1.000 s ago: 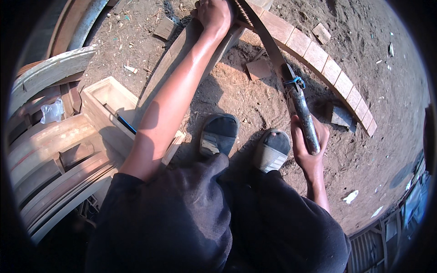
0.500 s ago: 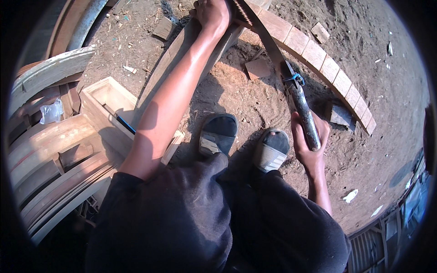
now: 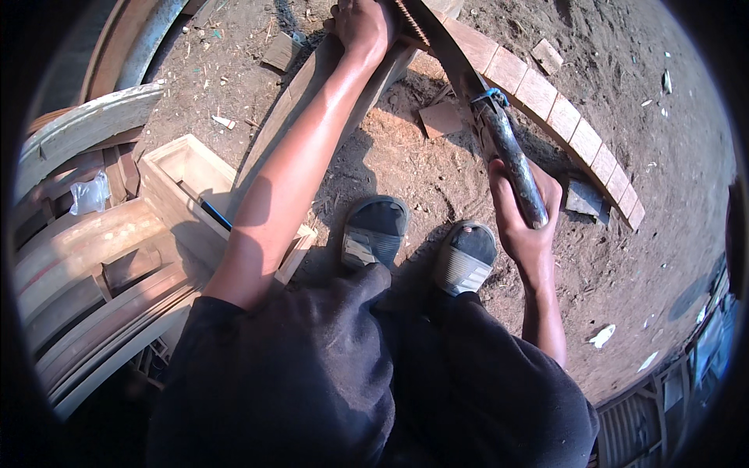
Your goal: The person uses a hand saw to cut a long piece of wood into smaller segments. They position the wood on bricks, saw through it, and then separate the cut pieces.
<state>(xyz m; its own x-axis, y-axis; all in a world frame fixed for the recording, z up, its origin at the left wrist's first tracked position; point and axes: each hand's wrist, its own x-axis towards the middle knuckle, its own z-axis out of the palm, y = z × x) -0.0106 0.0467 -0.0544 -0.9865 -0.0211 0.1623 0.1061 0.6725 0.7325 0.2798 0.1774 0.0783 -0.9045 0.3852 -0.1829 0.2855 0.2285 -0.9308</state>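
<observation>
My right hand (image 3: pixel 527 203) is wrapped around the dark, worn handle of a hand saw (image 3: pixel 509 156), which has blue cord tied where handle meets blade. The toothed blade (image 3: pixel 449 54) slants up and left across a curved wooden board (image 3: pixel 538 93) marked with several cross lines. At the top edge my left hand (image 3: pixel 363 30) is closed and presses down on the board's far left end, above a wooden beam (image 3: pixel 292 105). Its fingertips and the saw's tip are partly out of the picture.
Left stand an open wooden box frame (image 3: pixel 187 168), several curved wooden pieces (image 3: pixel 94 242) and a clear plastic bag (image 3: pixel 90 193). Wood offcuts (image 3: pixel 441 119) and sawdust lie on the dirt ground around my sandalled feet (image 3: pixel 376 226). A small block (image 3: pixel 585 199) sits beside the curved board's lower end.
My right hand has pushed the saw up and forward, away from me, so its handle sits higher. My left hand and the curved board stay almost in place.
</observation>
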